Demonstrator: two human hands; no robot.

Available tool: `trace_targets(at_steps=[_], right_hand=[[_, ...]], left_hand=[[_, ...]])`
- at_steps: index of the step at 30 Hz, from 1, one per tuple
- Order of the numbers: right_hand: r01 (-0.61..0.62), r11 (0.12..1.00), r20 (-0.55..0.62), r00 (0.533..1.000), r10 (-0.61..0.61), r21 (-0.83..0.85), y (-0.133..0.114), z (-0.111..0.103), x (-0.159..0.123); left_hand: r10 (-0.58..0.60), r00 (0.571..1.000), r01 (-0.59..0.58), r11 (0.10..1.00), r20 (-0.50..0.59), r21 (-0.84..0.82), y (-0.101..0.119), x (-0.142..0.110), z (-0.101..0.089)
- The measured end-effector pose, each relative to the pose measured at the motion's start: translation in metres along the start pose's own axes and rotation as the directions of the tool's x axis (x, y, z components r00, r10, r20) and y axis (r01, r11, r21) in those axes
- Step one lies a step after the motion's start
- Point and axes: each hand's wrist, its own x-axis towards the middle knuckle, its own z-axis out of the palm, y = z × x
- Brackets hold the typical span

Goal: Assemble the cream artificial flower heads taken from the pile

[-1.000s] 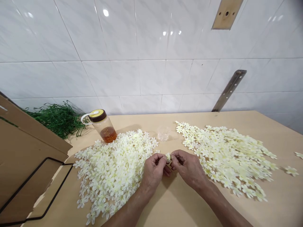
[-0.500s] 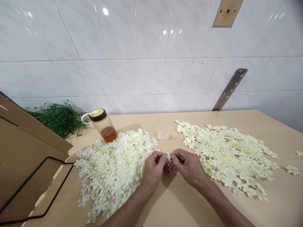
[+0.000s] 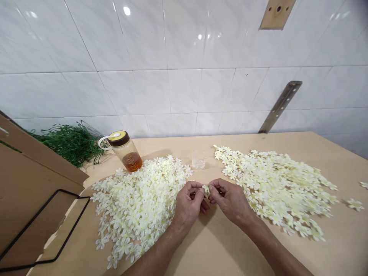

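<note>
Between my two hands is a small pale yellow artificial flower (image 3: pixel 206 189), pinched by the fingertips and partly covered by them. My left hand (image 3: pixel 190 201) is closed on its left side, thumb against the bent fingers. From the right, my right hand (image 3: pixel 228 199) grips the same flower between thumb and forefinger. Close to my left hand lies a thick heap of cream flowers (image 3: pixel 143 207). A flatter spread of similar flowers (image 3: pixel 281 188) lies to the right of my right hand. Whether there is anything else in my fingers is hidden.
A small clear plastic cup (image 3: pixel 198 161) stands beyond my hands. Behind the left heap is a bottle (image 3: pixel 125 151) with amber liquid. Green plastic stems (image 3: pixel 71 143), a cardboard box (image 3: pixel 37 184) and a black wire frame (image 3: pixel 67 237) are at left. A tiled wall (image 3: pixel 184 92) backs the table.
Both hands stay together at nearly the same spot. The fingers have shifted slightly around the flower, and more of its petals show now.
</note>
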Motion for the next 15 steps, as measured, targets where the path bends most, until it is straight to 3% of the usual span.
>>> trace_targets(at_steps=[8, 15], right_hand=[[-0.019, 1.000, -0.004, 1.000, 0.019, 0.017, 0.0001, -0.0008, 0.0006], [0.105, 0.979, -0.036, 0.993, -0.113, -0.176, -0.0058, -0.0016, -0.0008]], left_hand=[[0.036, 0.999, -0.036, 0.999, -0.003, 0.003, 0.0006, 0.0007, -0.0005], [0.022, 1.000, -0.023, 0.999, 0.015, 0.040, 0.0021, -0.0014, -0.0015]])
